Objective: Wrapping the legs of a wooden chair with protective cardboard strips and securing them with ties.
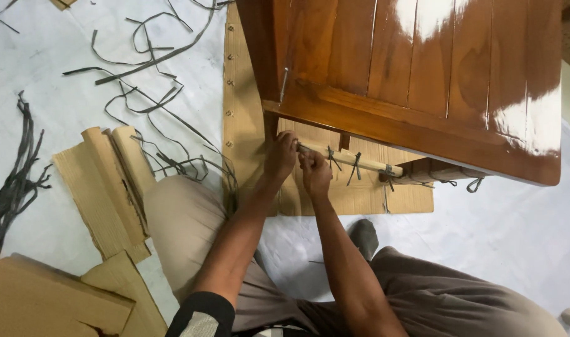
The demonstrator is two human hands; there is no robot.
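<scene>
View from the head camera, looking down at a seated person at work on the floor. At centre frame the left hand and the right hand meet at the near end of a pale rod wrapped in cardboard, which runs from centre toward the right under the edge of a glossy brown wooden table. The left hand pinches the end of the rod with bent fingers; the right hand is closed just beside it, its fingertips on the rod, and what it pinches cannot be made out. Several dark strap ties are knotted around the rod, their loose ends hanging; further ties show at the right, near a wooden leg. A flat cardboard sheet lies beneath the table, reaching from upper centre to lower centre right. Loose dark straps are scattered over the white floor covering in the upper left, with a bundle of straps at the left edge. Folded cardboard pieces lie at left, and more cardboard fills the lower left corner.
</scene>
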